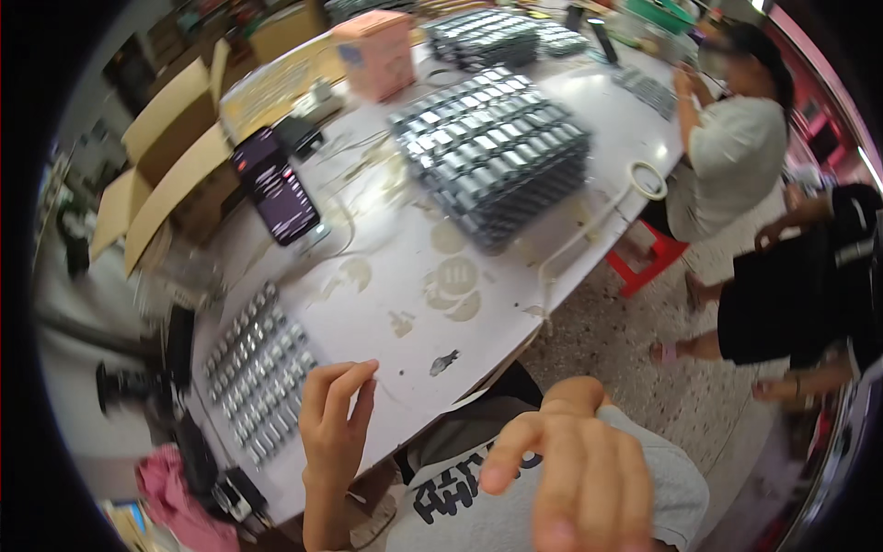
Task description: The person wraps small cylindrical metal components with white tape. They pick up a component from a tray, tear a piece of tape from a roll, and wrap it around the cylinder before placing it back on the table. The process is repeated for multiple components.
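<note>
My left hand (333, 419) is raised over the near table edge, beside a tray of small silver cylindrical parts (262, 373). Its fingers are loosely bent with gaps between them, and nothing shows in them. Close to the camera and in front of my grey shirt, my right hand (579, 460) hangs with fingers stretched and the thumb apart, holding nothing visible. A small dark grey piece (444, 362) lies on the white table (386, 285) between the two hands, touched by neither. Farther back stands a tall stack of trays (497, 147) filled with shiny silver parts.
A lit phone (276, 189) stands left of the stack, near an open cardboard box (175, 156) and a pink bin (375, 55). A tape roll (648, 180) lies at the right edge. One person (736, 138) works there by a red stool (648, 260); another person (791, 285) stands nearby.
</note>
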